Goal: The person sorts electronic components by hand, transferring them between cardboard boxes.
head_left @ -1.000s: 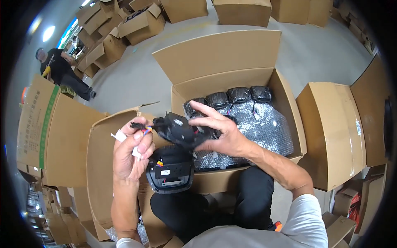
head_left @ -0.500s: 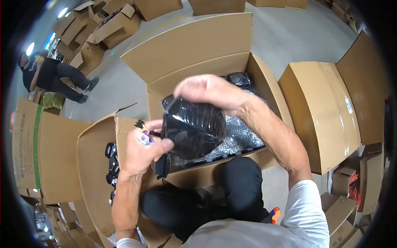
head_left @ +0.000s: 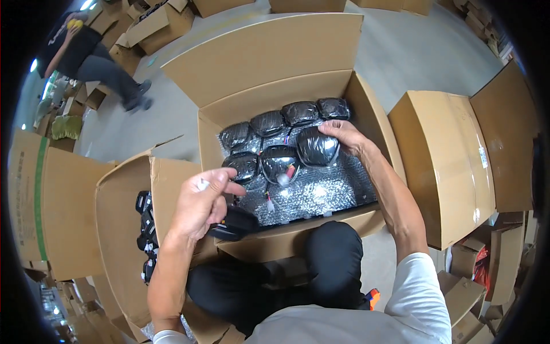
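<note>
My right hand (head_left: 342, 135) is closed on the upper edge of a rounded black part in clear plastic wrap (head_left: 318, 147). That part is among similar wrapped black parts, which lie in two rows on bubble wrap (head_left: 338, 192) inside an open cardboard box (head_left: 298, 234). My left hand (head_left: 205, 200) is raised over the box's near left corner, its lower fingers curled, thumb and index finger a little apart. A small white piece (head_left: 203, 184) shows in it, too small to name. Just below is a blurred black object (head_left: 234, 222); whether the fingers hold it is hidden. Wires with connectors (head_left: 269, 202) lie among the parts.
At my left a second open box (head_left: 123, 200) holds several black parts (head_left: 146, 229). A tall carton (head_left: 441, 160) stands at the right, close to the box. A person (head_left: 94, 60) is at the far left, with more cartons (head_left: 163, 26) behind.
The wrapped part has gone from close before me, between both hands, down into the box under my right hand. My left hand has come off it. The person at far left has moved.
</note>
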A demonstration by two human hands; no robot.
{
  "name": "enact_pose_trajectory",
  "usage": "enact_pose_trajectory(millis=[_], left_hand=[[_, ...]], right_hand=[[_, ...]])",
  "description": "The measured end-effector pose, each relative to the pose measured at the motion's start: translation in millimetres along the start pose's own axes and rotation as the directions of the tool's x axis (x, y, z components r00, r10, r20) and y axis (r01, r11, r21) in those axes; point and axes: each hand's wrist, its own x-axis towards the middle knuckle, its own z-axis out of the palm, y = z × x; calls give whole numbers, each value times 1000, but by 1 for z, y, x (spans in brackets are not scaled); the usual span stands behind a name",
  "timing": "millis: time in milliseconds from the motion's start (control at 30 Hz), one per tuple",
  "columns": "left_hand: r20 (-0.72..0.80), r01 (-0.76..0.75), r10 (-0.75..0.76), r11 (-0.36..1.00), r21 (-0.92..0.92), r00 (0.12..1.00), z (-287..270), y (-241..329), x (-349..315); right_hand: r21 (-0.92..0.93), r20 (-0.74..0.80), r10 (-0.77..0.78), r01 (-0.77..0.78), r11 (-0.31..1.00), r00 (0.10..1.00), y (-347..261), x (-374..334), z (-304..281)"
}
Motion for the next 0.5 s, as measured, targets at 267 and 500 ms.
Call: enact_pose_trajectory(millis=[267, 500], left_hand=[[-225, -501, 449, 731, -464, 865, -8, 41, -14], [599, -691, 496, 710, 139, 629, 77, -2, -25]], right_hand=[[-588, 71, -277, 265, 765, 958, -37, -61, 99], [545, 416, 78, -317, 776, 906, -60, -177, 150]])
